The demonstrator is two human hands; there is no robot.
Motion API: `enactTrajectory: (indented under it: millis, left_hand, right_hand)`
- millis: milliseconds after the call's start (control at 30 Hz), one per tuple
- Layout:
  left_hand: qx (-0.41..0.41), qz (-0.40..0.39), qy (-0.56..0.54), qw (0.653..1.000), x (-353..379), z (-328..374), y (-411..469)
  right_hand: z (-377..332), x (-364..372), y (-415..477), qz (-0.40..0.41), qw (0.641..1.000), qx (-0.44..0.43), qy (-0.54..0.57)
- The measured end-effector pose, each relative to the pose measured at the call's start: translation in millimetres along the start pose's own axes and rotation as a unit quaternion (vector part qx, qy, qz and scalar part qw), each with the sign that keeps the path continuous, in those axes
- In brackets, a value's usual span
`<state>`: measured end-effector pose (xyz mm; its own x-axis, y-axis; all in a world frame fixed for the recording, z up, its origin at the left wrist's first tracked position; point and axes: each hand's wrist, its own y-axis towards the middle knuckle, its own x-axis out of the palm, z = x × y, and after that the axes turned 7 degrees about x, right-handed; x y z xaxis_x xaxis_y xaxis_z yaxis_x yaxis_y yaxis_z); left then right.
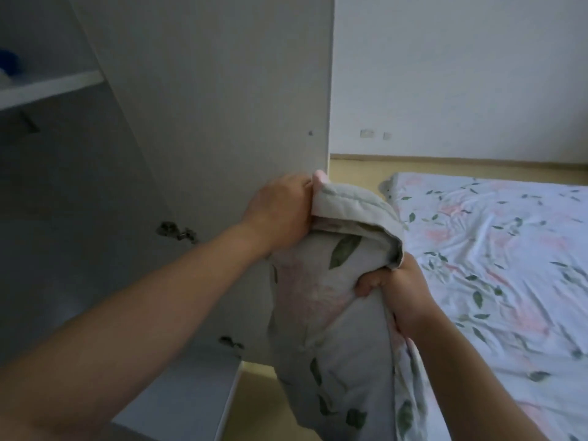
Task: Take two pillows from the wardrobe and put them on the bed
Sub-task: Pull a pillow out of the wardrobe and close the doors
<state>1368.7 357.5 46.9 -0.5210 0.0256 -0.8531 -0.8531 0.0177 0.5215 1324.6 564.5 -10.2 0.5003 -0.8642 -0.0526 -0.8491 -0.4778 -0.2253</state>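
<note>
A soft pillow [331,329] in a pale cover printed with green leaves and pink blooms hangs in front of me, between the wardrobe and the bed. My left hand [280,214] grips its top edge near the upper corner. My right hand [401,294] clutches its right side lower down. The bed [496,249], covered in a matching floral sheet, lies to the right. The open wardrobe [63,186] fills the left, its white door [222,106] standing just behind the pillow. Only one pillow is in view.
A white shelf [54,87] crosses the wardrobe's upper left, with something blue [9,65] on it. Metal hinges [176,232] sit on the door's inner edge. A strip of yellowish wooden floor [356,173] runs between wardrobe and bed. A white wall [461,74] stands behind.
</note>
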Motion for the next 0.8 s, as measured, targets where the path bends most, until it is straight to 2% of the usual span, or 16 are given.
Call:
enactTrajectory:
  millis: [100,167,233,300,367,400,433,633,800]
  left_hand:
    - [0.069,-0.070,0.020,0.995,34,8,28]
    - [0.131,-0.095,0.069,0.984,52,12,45]
    - [0.159,-0.119,0.143,0.970,57,13,60]
    - [0.145,-0.200,0.277,0.929,58,16,68]
    - [0.125,-0.280,0.393,0.867,58,19,68]
    - [0.120,-0.305,0.428,0.843,57,23,68]
    - [0.122,-0.308,0.438,0.836,56,28,68]
    - [0.100,-0.260,0.349,0.895,35,57,59]
    - [0.057,-0.366,0.322,0.871,15,65,18]
  right_hand:
    - [4,-22,-11,0.033,0.999,-0.006,0.007]
    - [8,-35,-17,0.054,0.998,-0.012,0.015]
    - [11,-45,-22,0.077,0.997,-0.012,0.022]
    - [13,-54,-29,0.101,0.994,-0.006,0.028]
    - [14,-61,-35,0.124,0.992,-0.003,0.031]
    - [14,-64,-37,0.135,0.990,-0.005,0.036]
    - [15,-66,-38,0.145,0.989,-0.009,0.041]
    - [23,-71,-36,0.183,0.982,-0.029,0.038]
    - [20,-59,-27,0.168,0.985,-0.032,0.023]
